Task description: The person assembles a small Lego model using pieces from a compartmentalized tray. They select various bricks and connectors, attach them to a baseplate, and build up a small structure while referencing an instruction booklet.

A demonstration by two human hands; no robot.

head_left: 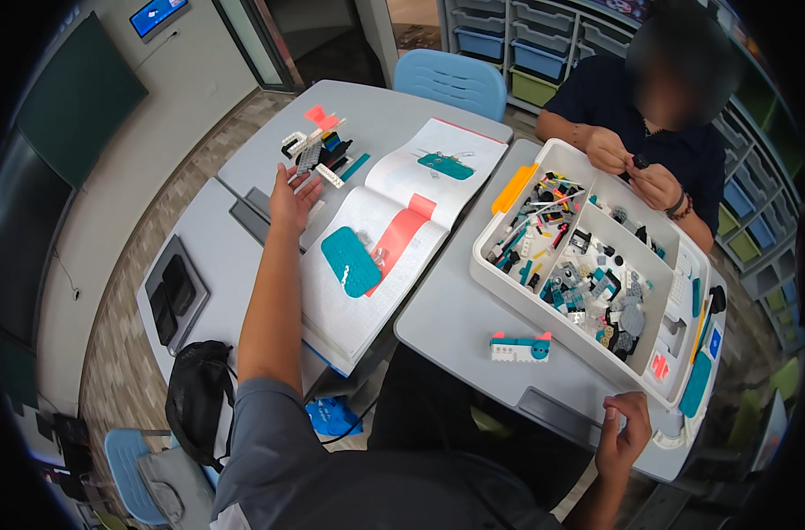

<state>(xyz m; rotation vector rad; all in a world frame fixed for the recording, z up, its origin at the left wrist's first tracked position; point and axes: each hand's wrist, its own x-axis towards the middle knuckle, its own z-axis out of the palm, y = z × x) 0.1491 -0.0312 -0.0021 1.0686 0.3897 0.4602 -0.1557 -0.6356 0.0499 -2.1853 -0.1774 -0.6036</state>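
My left hand reaches out with the fingers stretched and the palm partly up. Its fingertips are at the near side of a brick model of grey, black and white pieces with coral parts on top; I cannot tell whether they touch it. My right hand is by the table's near right edge, below the corner of the parts tray, fingers curled in and nothing visible in them. An open instruction book lies in the middle with a teal plate on its page.
A small white, teal and coral brick piece lies before the tray, which holds many loose bricks. Across the table a person holds a small black part. Phones on a grey tablet-like slab and a black bag are at left.
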